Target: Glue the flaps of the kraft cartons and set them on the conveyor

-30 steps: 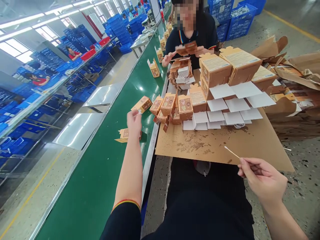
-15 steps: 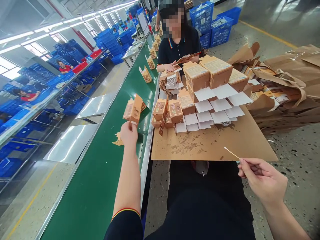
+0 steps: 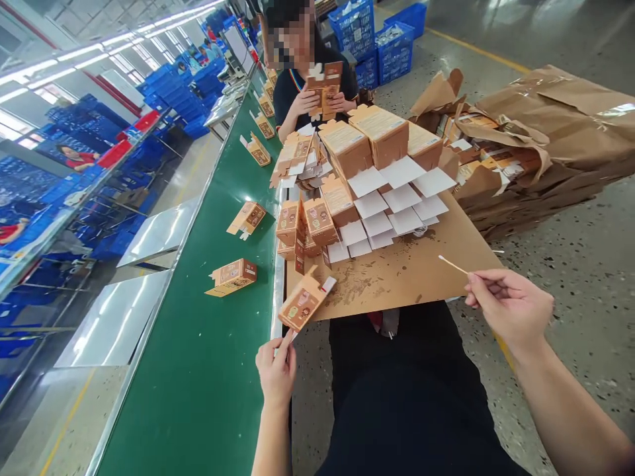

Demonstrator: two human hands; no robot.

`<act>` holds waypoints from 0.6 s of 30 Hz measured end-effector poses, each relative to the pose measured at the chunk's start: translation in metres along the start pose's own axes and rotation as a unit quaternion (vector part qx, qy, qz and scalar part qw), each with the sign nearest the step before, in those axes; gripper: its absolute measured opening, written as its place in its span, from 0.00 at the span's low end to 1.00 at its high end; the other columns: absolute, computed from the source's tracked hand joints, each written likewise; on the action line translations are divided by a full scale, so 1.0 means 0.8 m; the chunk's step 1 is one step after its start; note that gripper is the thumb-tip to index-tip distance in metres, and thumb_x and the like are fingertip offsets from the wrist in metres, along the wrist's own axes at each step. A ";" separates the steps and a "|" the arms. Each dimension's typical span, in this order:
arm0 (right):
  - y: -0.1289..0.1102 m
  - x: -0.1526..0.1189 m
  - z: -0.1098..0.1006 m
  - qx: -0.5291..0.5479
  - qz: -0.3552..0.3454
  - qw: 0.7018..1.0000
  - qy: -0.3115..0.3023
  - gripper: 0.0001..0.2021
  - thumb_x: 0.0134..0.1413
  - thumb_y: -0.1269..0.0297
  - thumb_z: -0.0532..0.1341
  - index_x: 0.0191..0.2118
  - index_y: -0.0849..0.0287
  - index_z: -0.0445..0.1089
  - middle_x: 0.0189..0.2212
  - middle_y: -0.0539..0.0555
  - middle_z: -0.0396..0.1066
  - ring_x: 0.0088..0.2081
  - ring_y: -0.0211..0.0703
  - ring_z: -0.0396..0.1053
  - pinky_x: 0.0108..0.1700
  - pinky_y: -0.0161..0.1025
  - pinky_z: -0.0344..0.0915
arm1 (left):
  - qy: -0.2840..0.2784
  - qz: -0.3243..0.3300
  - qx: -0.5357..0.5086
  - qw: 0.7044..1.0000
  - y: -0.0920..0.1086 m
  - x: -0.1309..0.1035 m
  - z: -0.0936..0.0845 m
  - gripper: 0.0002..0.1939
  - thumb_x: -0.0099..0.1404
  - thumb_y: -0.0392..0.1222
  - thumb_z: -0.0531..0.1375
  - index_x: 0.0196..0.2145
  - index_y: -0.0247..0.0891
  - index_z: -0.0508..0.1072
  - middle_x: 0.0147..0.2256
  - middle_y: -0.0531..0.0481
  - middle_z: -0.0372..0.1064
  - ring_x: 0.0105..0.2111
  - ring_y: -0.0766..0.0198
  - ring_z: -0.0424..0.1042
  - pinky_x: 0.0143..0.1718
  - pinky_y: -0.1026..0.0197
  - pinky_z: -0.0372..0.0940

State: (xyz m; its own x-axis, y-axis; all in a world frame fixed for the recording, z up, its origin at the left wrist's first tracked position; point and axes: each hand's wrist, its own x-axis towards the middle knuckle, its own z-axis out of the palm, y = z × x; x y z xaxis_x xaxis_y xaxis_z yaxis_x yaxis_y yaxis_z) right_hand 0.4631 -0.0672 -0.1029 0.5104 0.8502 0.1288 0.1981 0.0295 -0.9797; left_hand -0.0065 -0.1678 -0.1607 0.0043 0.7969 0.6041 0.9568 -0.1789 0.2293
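My left hand (image 3: 278, 367) pinches a small brown printed carton (image 3: 303, 301) by its lower end, over the near left corner of the cardboard sheet (image 3: 387, 291). Flaps stick out at the carton's far end. Between the fingertips of my right hand (image 3: 510, 307) is a cotton swab (image 3: 452, 264), its white tip pointing left above the cardboard's right part. Stacked cartons (image 3: 347, 145) with white flaps (image 3: 367, 205) stand on the sheet beyond both hands. To the left, an open-flapped carton (image 3: 233, 276) lies on the green conveyor belt (image 3: 183, 370).
Further along the belt stand more cartons (image 3: 248, 217). Across the stack a co-worker (image 3: 317, 99) holds a flattened carton up in both hands. Brown paper bundles (image 3: 555, 132) lie on the right, with blue crates (image 3: 394, 49) behind. A metal rail (image 3: 279, 291) edges the belt.
My left hand has brought the carton from over the belt back to the cardboard's corner. The co-worker has raised a flat carton. My right hand still holds the swab.
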 end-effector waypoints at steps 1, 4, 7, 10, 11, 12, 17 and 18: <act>0.000 0.005 0.001 -0.005 0.000 1.000 -0.003 0.23 0.48 0.41 0.81 0.31 0.57 0.81 0.21 0.53 0.77 0.18 0.39 0.72 0.24 0.37 0.78 | -0.028 0.007 -0.005 1.000 0.003 0.000 0.000 0.16 0.74 0.34 0.64 0.50 0.50 0.88 0.36 0.47 0.78 0.35 0.56 0.76 0.43 0.52 0.67; 0.003 0.013 0.001 -0.015 -0.018 1.000 -0.011 0.23 0.51 0.41 0.80 0.32 0.57 0.81 0.22 0.53 0.78 0.20 0.39 0.73 0.26 0.37 0.78 | -0.118 0.005 -0.036 0.992 -0.001 0.009 -0.012 0.14 0.72 0.41 0.68 0.53 0.50 0.87 0.42 0.44 0.80 0.42 0.51 0.79 0.47 0.50 0.68; 0.009 0.012 0.003 -0.026 -0.034 0.999 -0.014 0.22 0.55 0.41 0.79 0.34 0.57 0.82 0.23 0.53 0.78 0.21 0.40 0.75 0.28 0.37 0.79 | -0.099 -0.046 -0.095 0.989 -0.014 0.031 -0.024 0.11 0.70 0.50 0.68 0.47 0.47 0.86 0.42 0.43 0.78 0.44 0.48 0.78 0.49 0.47 0.72; 0.010 0.006 0.011 -0.022 -0.021 0.999 -0.025 0.26 0.54 0.36 0.79 0.33 0.57 0.81 0.22 0.53 0.77 0.19 0.40 0.74 0.26 0.37 0.78 | -0.045 -0.161 -0.155 0.974 -0.010 0.070 -0.011 0.17 0.71 0.55 0.66 0.51 0.44 0.81 0.45 0.42 0.76 0.46 0.48 0.78 0.50 0.46 0.75; 0.009 0.004 0.014 -0.017 -0.018 0.999 -0.028 0.27 0.53 0.34 0.79 0.32 0.57 0.81 0.21 0.53 0.77 0.19 0.40 0.73 0.25 0.38 0.78 | -0.065 -0.191 -0.169 0.965 -0.003 0.084 -0.001 0.23 0.69 0.57 0.68 0.55 0.43 0.80 0.49 0.40 0.77 0.50 0.47 0.79 0.52 0.45 0.76; 0.008 0.002 0.018 -0.012 -0.016 0.999 -0.032 0.28 0.53 0.33 0.79 0.32 0.56 0.80 0.21 0.53 0.77 0.18 0.40 0.73 0.24 0.38 0.78 | -0.102 -0.213 -0.181 0.955 0.008 0.098 0.010 0.29 0.66 0.58 0.71 0.60 0.43 0.78 0.53 0.38 0.77 0.54 0.45 0.79 0.56 0.43 0.76; 0.011 0.000 0.020 -0.013 -0.021 0.999 -0.034 0.26 0.56 0.36 0.78 0.33 0.57 0.81 0.22 0.53 0.77 0.19 0.40 0.73 0.26 0.38 0.77 | -0.299 -0.304 -0.222 0.877 0.057 0.142 0.034 0.30 0.61 0.59 0.74 0.56 0.43 0.79 0.52 0.37 0.82 0.53 0.40 0.84 0.54 0.41 0.78; 0.014 0.004 0.017 -0.025 -0.022 0.999 -0.035 0.25 0.57 0.36 0.77 0.34 0.57 0.81 0.22 0.53 0.77 0.20 0.40 0.74 0.27 0.38 0.77 | -0.317 -0.313 -0.226 0.866 0.059 0.142 0.028 0.29 0.60 0.59 0.75 0.53 0.44 0.79 0.50 0.39 0.83 0.50 0.41 0.85 0.51 0.43 0.79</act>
State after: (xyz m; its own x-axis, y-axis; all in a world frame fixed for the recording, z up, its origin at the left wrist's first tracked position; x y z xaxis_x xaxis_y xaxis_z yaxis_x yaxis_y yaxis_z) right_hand 0.4555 -0.0569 -0.1153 0.4416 0.8830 0.1591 0.2611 0.0431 -0.9643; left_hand 0.0458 -0.0727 -0.0979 -0.1785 0.9506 -0.2540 0.6188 0.3092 0.7221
